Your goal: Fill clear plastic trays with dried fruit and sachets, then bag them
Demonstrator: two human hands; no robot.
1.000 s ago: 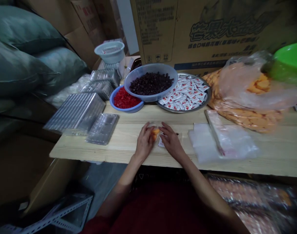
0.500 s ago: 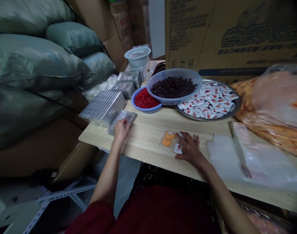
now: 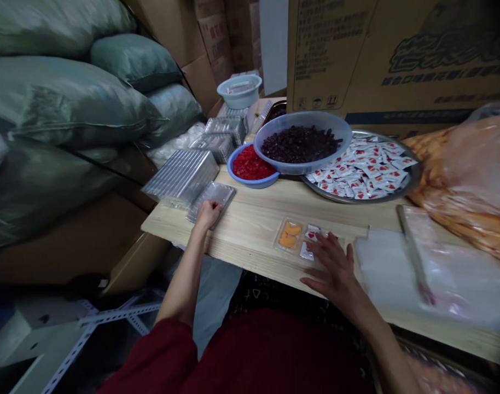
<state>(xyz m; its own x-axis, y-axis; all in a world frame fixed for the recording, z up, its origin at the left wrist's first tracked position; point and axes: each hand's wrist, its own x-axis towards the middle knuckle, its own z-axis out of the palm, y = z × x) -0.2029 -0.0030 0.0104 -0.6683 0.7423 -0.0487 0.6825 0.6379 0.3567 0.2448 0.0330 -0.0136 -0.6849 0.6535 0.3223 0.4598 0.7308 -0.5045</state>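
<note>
My left hand (image 3: 208, 213) rests with curled fingers at the near edge of a clear plastic tray stack (image 3: 221, 196). Whether its fingertips pinch a tray is hidden. My right hand (image 3: 334, 265) hovers with spread fingers over the right part of a clear compartment tray (image 3: 278, 241) on the table. Two orange crescent-shaped pieces (image 3: 289, 234) lie in that tray's left compartment. To their right are two small white sachets with red print, one at the back (image 3: 313, 232) and one at the front (image 3: 307, 251). My fingers partly cover the tray's right side.
Behind stand a blue bowl of red pieces (image 3: 253, 164), a larger bowl of dark pieces (image 3: 301, 145) and a metal platter of sachets (image 3: 367, 169). Stacked clear trays (image 3: 184, 172) are at left. Clear plastic bags (image 3: 383, 262) and a big bag of orange pieces (image 3: 451, 164) lie right.
My right hand has drawn back and lifted off the tray, its fingers spreading and both sachets showing more fully. My left hand stays at the tray stack, its fingers more curled.
</note>
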